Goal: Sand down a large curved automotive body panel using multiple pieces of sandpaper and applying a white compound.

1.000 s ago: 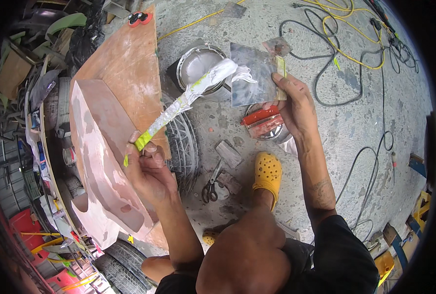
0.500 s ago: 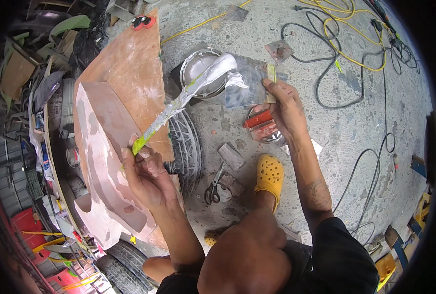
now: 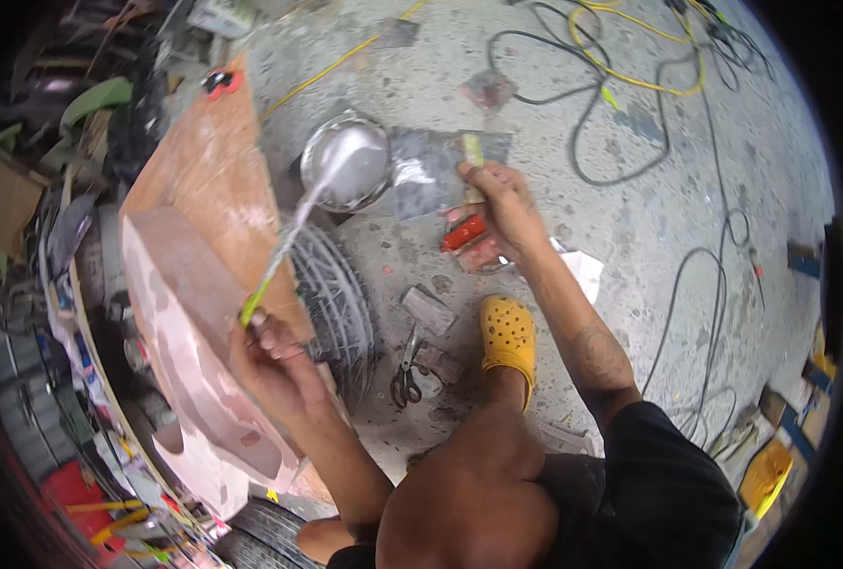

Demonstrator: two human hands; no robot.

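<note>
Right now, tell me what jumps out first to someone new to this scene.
A clear plastic sheet with green edges is stretched between the left hand over the pink mould and the right hand further out. A yellow clog stands out on the grey floor, with scissors beside it and a metal bowl beyond.

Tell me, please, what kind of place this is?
Probably a workshop or repair yard. A bare concrete floor carries loose cables and scissors; a pink moulded part lies over tyres, and cluttered shelves stand at the left.
</note>
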